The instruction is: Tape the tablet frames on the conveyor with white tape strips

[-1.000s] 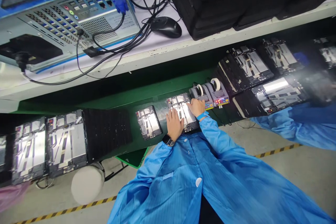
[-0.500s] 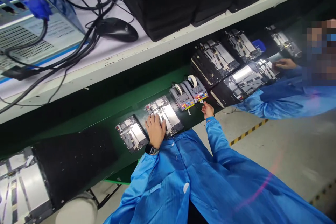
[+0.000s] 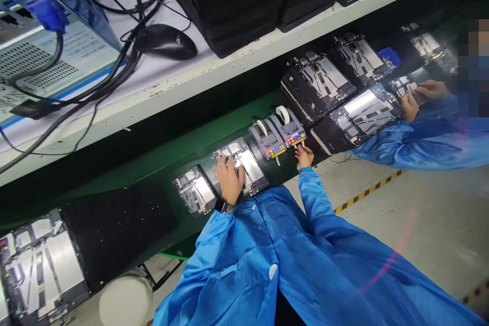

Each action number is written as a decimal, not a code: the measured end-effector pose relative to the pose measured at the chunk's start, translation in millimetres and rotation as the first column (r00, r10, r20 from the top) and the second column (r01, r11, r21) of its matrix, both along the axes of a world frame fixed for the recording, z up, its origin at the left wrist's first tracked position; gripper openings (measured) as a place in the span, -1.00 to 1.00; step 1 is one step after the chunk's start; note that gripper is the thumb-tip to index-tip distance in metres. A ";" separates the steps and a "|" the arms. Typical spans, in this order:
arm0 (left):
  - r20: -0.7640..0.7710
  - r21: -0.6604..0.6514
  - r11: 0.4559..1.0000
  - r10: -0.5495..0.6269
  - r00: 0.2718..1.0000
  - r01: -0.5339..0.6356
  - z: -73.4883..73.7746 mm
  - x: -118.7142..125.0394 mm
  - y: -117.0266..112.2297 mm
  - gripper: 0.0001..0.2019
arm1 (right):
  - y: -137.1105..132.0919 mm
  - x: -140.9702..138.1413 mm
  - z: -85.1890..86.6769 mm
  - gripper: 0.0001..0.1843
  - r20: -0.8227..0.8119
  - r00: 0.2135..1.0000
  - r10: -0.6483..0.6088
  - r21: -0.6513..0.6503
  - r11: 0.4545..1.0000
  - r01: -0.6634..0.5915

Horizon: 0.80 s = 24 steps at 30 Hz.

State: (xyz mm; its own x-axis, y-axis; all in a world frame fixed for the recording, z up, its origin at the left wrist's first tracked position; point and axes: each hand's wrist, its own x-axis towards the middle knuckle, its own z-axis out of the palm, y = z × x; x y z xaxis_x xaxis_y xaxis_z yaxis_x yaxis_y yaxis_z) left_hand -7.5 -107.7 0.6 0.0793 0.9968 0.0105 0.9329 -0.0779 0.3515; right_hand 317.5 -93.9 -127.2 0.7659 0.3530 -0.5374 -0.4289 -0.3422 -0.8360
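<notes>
The hands are working apart, the left hand [image 3: 229,181] lying flat on an open tablet frame [image 3: 252,169]. The right hand [image 3: 304,157] is curling just below an electronic tape dispenser [image 3: 287,126].

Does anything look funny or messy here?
Yes, a little: a short white strip of tape dangles below the left-hand tape dispenser on the green conveyor belt. It looks odd because it hangs loose instead of staying on the roll.
</notes>
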 end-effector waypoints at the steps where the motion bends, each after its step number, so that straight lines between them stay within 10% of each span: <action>1: -0.006 0.005 1.000 0.007 1.000 -0.007 -1.5 2.7 7.0 -0.50 | 2.3 -2.2 -0.1 -0.64 0.007 1.000 -0.018 -0.001 1.000 0.018; 11: -0.035 -0.015 0.996 0.084 0.996 -0.085 -18.4 32.7 71.3 -0.30 | 8.8 -33.1 15.7 -0.60 0.276 0.959 -0.066 -0.115 0.988 0.102; 16: -0.025 -0.068 0.988 0.136 0.990 -0.138 -30.9 30.7 89.3 -0.42 | -14.6 -67.2 56.6 -0.49 0.438 0.878 0.193 -0.057 0.981 -0.187; 20: -0.030 -0.136 0.983 0.123 0.992 -0.126 -36.3 18.6 93.0 -0.49 | 7.2 -103.6 91.1 -0.30 0.568 0.623 0.537 -0.058 0.782 -0.620; 24: -0.043 -0.140 0.987 0.073 0.996 -0.079 -36.6 15.3 88.3 -0.47 | 61.4 -133.8 107.8 -0.13 0.641 0.173 0.747 -0.251 0.418 -0.873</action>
